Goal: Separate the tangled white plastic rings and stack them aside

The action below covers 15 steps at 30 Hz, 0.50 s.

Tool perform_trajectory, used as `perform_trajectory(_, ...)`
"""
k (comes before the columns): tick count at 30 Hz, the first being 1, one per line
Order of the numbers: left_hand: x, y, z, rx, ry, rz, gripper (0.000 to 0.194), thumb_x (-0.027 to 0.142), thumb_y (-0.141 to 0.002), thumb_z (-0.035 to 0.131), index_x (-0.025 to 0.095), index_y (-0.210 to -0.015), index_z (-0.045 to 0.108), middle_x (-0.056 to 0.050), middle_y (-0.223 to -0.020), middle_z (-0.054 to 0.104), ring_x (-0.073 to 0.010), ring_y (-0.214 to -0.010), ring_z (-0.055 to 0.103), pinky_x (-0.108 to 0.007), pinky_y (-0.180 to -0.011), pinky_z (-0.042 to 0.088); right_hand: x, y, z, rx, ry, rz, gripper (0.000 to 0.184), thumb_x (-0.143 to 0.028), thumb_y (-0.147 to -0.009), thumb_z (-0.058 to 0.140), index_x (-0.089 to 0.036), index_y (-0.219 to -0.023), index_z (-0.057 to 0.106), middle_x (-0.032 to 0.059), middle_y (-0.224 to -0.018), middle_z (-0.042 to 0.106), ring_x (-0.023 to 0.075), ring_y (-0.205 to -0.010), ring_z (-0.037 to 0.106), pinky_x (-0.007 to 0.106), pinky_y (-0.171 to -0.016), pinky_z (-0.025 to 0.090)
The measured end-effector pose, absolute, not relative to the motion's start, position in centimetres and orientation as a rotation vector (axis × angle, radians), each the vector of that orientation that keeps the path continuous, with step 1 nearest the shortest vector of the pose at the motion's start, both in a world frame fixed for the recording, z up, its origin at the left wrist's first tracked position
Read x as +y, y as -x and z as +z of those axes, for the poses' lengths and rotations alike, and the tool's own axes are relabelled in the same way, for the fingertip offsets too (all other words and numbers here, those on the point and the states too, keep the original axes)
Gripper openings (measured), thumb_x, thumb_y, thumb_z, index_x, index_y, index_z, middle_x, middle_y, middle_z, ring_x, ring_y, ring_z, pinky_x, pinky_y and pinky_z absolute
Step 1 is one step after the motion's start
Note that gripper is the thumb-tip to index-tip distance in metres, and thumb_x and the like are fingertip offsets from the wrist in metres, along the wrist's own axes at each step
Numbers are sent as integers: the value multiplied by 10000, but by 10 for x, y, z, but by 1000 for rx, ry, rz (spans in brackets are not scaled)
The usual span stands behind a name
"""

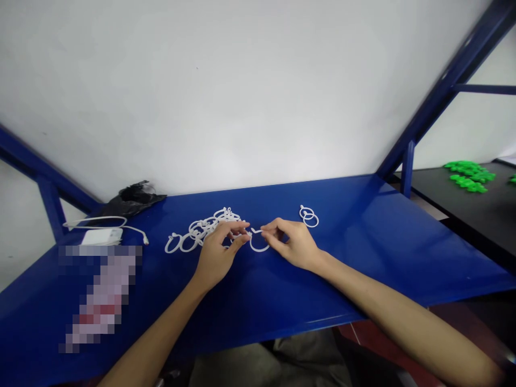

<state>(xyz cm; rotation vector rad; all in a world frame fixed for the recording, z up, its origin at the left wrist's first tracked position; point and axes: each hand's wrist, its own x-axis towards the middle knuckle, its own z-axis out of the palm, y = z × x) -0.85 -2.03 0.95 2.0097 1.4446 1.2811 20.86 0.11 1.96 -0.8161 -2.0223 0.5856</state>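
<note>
"What's in your grip?"

"My right hand (296,242) pinches a white ring (258,250) at its right side, thumb against fingers. My left hand (217,251) curls in at the ring's left side, fingertips narrowly apart; I can't tell whether they hold anything."

"Which step is that?"

"Working one ring between both hands, I'd judge, over the blue table (342,285). It calls for a steady right pinch and fine left fingertips."

"And around you?"

"A pile of rings (205,225) lies just left, partly behind my left hand; two overlapping rings (305,214) lie apart, farther right."

"Any containers?"

"A crumpled black bag (131,203), far left; I can't see what's in it. Nearer me are a white cable (108,217) and a white block (100,237). Far right, green pieces (470,174) lie loose on a black table (437,201)."
</note>
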Motion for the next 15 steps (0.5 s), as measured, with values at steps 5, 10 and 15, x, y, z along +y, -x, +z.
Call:
perform_trajectory(5,-19,7,10,1491,-1969,1278,242,458,-873,645,234,-946,705,3,-801,693,-141,-676,601,-283,-664,499,-1,-208,17,-1993,813,609,123,-298,-940,595,-187,-902,632,13,-735,705,106,-558,613,226,-560,483)
perform_trajectory(10,-20,6,13,1515,-1987,1280,238,456,-862,648,232,-827,719,6,-785,681,-138,-663,582,-272,-654,483,-4,-206,16,-2013,758,624,130,-299,-940,609,-179,-896,633,2,-703,686,95,-539,597,206,-543,474)
perform_trajectory(15,-21,6,14,1488,-2034,1311,225,428,-869,647,235,-777,712,9,-760,673,-142,-671,572,-272,-666,478,-6,-206,20,-2047,694,687,142,-295,-950,603,-187,-861,626,6,-702,658,129,-646,651,219,-591,500)
